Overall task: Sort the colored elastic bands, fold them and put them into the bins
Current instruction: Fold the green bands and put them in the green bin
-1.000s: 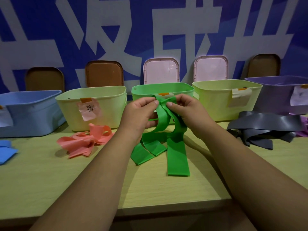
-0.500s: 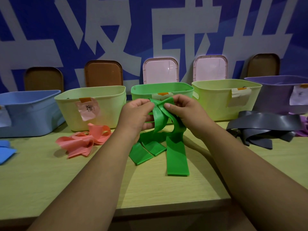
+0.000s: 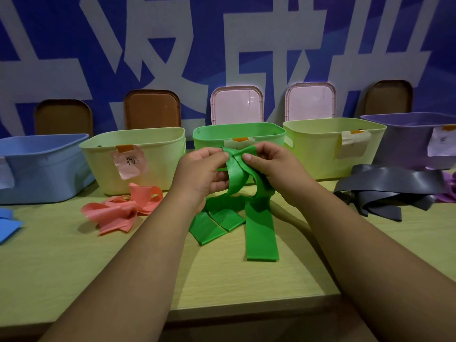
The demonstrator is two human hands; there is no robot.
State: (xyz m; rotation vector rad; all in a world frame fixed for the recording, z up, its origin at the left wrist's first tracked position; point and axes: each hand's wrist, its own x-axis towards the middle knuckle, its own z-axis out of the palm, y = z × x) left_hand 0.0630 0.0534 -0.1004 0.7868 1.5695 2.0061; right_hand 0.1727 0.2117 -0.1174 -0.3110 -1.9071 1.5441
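Observation:
A green elastic band is lifted just in front of the green bin. My left hand and my right hand both pinch its top edge, thumbs close together. Its loops hang down to the table, where more green bands lie flat. A pile of pink bands lies left of my arms, before a pale yellow bin. Dark grey bands are heaped at the right.
A blue bin stands far left, a yellow-green bin right of the green one, and a purple bin far right. Lids lean on the wall behind. A blue band shows at the left edge. The table's front edge is near.
My hands have drawn slightly closer together on the top of the green band, gathering its upper edge. The bands on the table have not moved.

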